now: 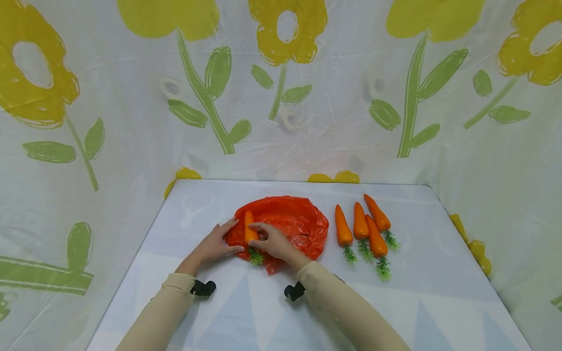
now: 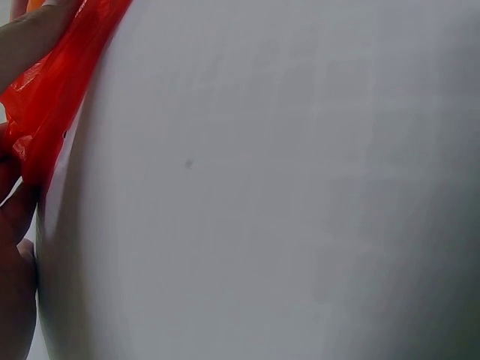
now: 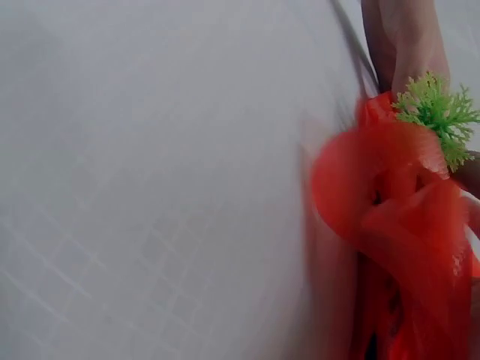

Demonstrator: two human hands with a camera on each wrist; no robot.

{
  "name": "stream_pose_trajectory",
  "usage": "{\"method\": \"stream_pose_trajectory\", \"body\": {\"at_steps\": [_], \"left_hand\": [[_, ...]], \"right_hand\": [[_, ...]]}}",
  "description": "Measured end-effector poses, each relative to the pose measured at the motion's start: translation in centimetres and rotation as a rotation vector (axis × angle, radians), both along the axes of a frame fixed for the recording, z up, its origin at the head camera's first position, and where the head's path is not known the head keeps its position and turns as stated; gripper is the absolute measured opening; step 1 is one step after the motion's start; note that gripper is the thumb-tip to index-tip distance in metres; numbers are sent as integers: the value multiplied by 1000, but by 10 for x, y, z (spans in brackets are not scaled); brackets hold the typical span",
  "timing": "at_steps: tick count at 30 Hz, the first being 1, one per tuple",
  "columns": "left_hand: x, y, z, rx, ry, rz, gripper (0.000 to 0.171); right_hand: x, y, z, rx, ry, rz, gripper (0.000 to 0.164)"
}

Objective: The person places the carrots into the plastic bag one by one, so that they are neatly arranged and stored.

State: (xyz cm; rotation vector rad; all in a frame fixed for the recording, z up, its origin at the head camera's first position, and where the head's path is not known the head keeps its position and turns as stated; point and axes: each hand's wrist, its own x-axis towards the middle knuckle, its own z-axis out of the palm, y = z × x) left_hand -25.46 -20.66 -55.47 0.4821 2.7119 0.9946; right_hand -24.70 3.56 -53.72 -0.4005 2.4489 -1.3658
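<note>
A crumpled red plastic bag (image 1: 303, 219) lies on the table in the head view. My right hand (image 1: 274, 241) pinches an orange toy carrot (image 1: 249, 220) over the bag's left part, its tip pointing away from me. The carrot's green leafy top (image 3: 435, 112) shows below the fingers. At the bag's left edge, my left hand (image 1: 212, 245) touches the plastic with thumb and fingers spread. In the left wrist view, fingers (image 2: 16, 210) meet the edge of the red plastic. Part of the carrot is hidden behind the right hand's fingers.
Several more toy carrots (image 1: 344, 226) with green tops lie together to the right of the bag, tips pointing away. The white table (image 1: 184, 214) with pale triangles ends at a flower-printed curtain (image 1: 307, 136), which hangs behind it and along both sides.
</note>
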Motion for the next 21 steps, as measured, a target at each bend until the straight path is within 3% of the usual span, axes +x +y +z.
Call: {"method": "stream_pose_trajectory", "body": {"at_steps": [9, 21], "left_hand": [[2, 1, 2, 12, -7, 5, 100], [2, 1, 2, 5, -16, 19, 100]], "right_hand": [[3, 6, 2, -40, 6, 9, 61], [1, 19, -1, -117, -4, 29, 60]]}}
